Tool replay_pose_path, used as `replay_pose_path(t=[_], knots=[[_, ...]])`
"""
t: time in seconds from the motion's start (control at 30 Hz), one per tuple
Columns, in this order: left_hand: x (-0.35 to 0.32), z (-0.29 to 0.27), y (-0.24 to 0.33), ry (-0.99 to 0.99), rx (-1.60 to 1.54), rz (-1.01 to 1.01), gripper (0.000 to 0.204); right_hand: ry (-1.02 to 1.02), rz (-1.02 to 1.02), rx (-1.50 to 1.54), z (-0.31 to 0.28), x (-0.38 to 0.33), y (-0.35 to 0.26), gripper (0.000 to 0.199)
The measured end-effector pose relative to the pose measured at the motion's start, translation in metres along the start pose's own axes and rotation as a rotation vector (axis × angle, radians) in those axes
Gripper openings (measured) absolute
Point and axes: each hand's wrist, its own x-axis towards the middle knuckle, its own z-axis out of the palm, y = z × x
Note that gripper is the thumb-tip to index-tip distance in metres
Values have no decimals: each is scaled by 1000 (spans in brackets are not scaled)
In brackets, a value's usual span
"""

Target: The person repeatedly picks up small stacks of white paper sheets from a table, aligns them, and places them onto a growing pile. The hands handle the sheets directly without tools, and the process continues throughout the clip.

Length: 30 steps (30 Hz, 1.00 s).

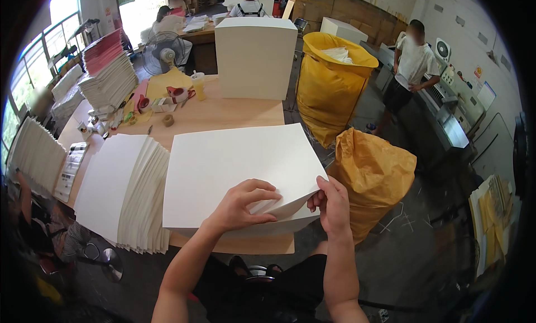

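A tall stack of large white paper sheets [223,161] stands at the near edge of the wooden table. My right hand [330,204] pinches the near right corner of the top sheets and lifts it, so the sheets curve upward. On the near part of the stack lies my left hand [244,204], its fingers apart, the thumb close to the raised edge. How many sheets are lifted cannot be made out. Beside the stack on the left is a fanned pile of white sheets [111,183], stepped along its right side.
Another tall white stack [255,60] stands at the table's far side. Tape dispensers [180,94], a tape roll [168,120] and a drink cup [198,85] lie farther left. Two yellow bags [335,88] stand right of the table. A person [416,60] stands by a machine at the right.
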Motion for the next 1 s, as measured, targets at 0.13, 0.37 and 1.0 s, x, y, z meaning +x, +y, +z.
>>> replay_pose_path(t=[0.13, 0.37, 1.0], knots=[[-3, 0, -4, -3, -106, -53, 50, -12, -15, -67, 1, -2, -2, 38], [1, 4, 15, 97, -227, -288, 47, 163, -429, -906, 2, -4, 7, 40], [-1, 7, 1, 81, 9, 2, 40, 90, -95, -258, 10, -2, 1, 40]])
